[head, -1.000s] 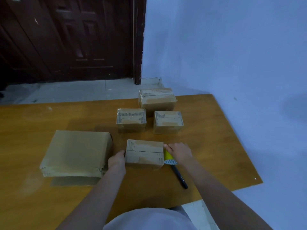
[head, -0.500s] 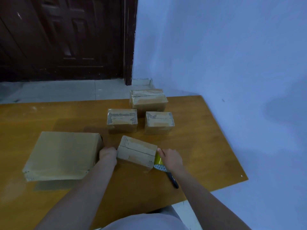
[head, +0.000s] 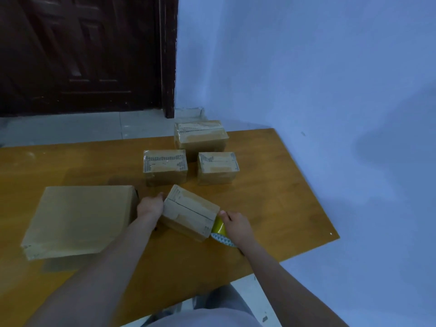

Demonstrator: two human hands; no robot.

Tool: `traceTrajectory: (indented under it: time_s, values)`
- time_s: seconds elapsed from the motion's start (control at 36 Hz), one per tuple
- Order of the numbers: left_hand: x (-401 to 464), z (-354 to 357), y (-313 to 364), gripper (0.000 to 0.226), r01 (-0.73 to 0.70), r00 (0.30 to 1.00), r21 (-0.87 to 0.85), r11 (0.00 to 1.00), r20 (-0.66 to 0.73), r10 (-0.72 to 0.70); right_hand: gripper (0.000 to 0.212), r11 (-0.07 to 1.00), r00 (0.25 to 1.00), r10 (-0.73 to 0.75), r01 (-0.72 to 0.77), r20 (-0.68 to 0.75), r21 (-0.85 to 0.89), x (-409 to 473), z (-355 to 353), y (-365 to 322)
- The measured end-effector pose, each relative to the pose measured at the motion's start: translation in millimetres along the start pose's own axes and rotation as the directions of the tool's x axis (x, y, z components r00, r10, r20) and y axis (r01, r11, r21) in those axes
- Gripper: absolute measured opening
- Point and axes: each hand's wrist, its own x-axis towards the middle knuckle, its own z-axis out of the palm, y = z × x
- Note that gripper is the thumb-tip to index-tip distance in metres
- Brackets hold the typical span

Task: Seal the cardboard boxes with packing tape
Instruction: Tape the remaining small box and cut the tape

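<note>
We hold a small cardboard box (head: 191,214) between both hands on the wooden table (head: 271,185).

Our left hand (head: 151,206) presses against the box's left end, though we cannot tell how its fingers lie, while our right hand (head: 236,224) curls round a yellow tape roll (head: 219,228) touching the box's right end. The box sits turned at an angle, its top seam showing. Three taped boxes (head: 165,166) stand beyond it, and a large flat box (head: 80,220) lies just beside our left hand.

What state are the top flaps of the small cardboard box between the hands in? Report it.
Shut. Both flaps of the small cardboard box lie flat, meeting along a dark centre seam. Whether tape covers that seam cannot be told.
</note>
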Motion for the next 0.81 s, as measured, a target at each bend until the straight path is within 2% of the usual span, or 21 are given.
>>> traceTrajectory:
  time_s: [0.08, 0.19, 0.31, 0.36, 0.42, 0.47, 0.5, 0.56, 0.61, 0.67, 0.81]
  values:
    - [0.8, -1.0, -5.1, 0.05, -0.035, 0.998, 0.093, 0.995, -0.057, 0.04, 0.045, 1.0, 1.0, 0.014, -0.014, -0.002, -0.024, -0.1, 0.9, -5.7]
    - [3.3, -2.8, -6.3, 0.061, -0.066, 0.991, 0.094, 0.993, -0.11, 0.076, 0.045, 0.997, 0.997, 0.072, -0.072, 0.014, -0.037, 3.6, 1.0, -9.5]
    - [-6.2, -7.1, 2.2, 0.063, -0.134, 0.973, 0.105, 0.985, -0.175, 0.151, 0.042, 0.991, 0.987, 0.115, -0.121, 0.112, 0.055, 5.0, -6.7, -10.1]
    - [-13.0, -8.5, 4.4, 0.059, -0.23, 0.934, 0.1, 0.968, -0.257, 0.248, 0.041, 0.98, 0.98, 0.121, -0.143, 0.16, 0.136, 5.7, -10.6, -11.3]
    - [-22.1, -6.0, 1.4, 0.045, -0.384, 0.847, 0.106, 0.917, -0.356, 0.396, 0.038, 0.955, 0.972, 0.129, -0.175, 0.197, 0.24, 5.9, -12.8, -11.9]
    - [-32.8, 0.5, -5.7, 0.027, -0.567, 0.676, 0.228, 0.791, -0.42, 0.605, 0.028, 0.911, 0.959, 0.141, -0.223, 0.247, 0.347, 3.5, -12.9, -13.1]
    - [-38.2, 5.6, -10.3, 0.021, -0.631, 0.583, 0.323, 0.705, -0.403, 0.706, 0.019, 0.882, 0.95, 0.142, -0.249, 0.278, 0.401, 2.7, -11.5, -11.9]
    - [-50.3, 19.0, -20.3, 0.02, -0.704, 0.444, 0.469, 0.534, -0.295, 0.846, 0.013, 0.831, 0.937, 0.092, -0.259, 0.337, 0.493, 1.8, -7.2, -6.7]
    - [-58.8, 35.5, -31.3, 0.024, -0.742, 0.368, 0.556, 0.374, -0.129, 0.921, 0.003, 0.807, 0.928, -0.002, -0.218, 0.372, 0.549, -1.5, -4.4, -3.8]
    - [-61.9, 50.6, -42.5, 0.02, -0.739, 0.376, 0.606, 0.294, 0.009, 0.927, 0.013, 0.796, 0.928, -0.069, -0.17, 0.366, 0.581, -4.1, -1.0, 0.1]
    - [-62.8, 60.5, -58.0, 0.045, -0.692, 0.49, 0.645, 0.325, 0.088, 0.867, 0.009, 0.77, 0.933, -0.163, -0.083, 0.32, 0.633, -11.2, 7.3, 10.7]
